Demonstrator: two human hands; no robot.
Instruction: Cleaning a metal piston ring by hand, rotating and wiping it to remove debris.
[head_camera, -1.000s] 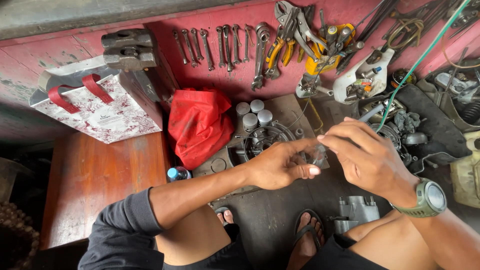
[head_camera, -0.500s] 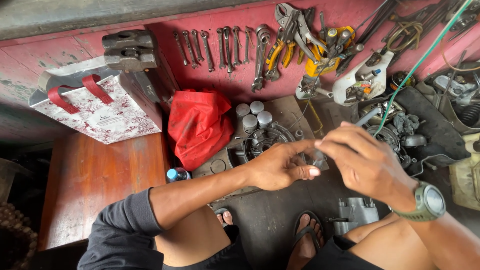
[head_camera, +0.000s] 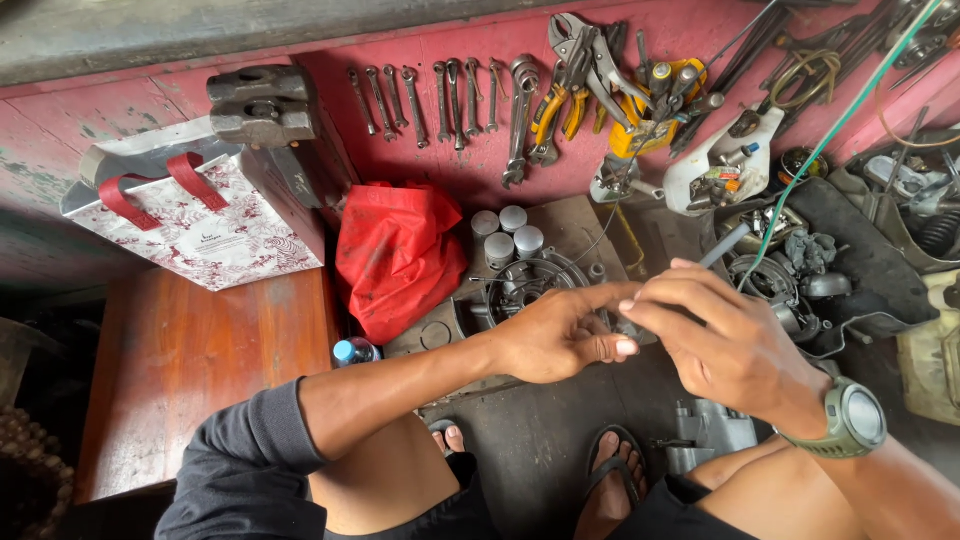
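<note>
Working left to right: paper bag with red handles stands shut, contents hidden; red plastic bag slumped beside it. Left hand and right hand meet fingertip to fingertip, pinched narrow on a small part, too hidden to identify or read its axis. It sits between both, above the round metal housing. White tray holds small bits.

Both forearms reach in from the lower edge and meet at the middle. The left hand lies palm-up with its forefinger stretched toward the right hand, which arches over it, knuckles up, fingers curled down, their fingertips touching.
</note>
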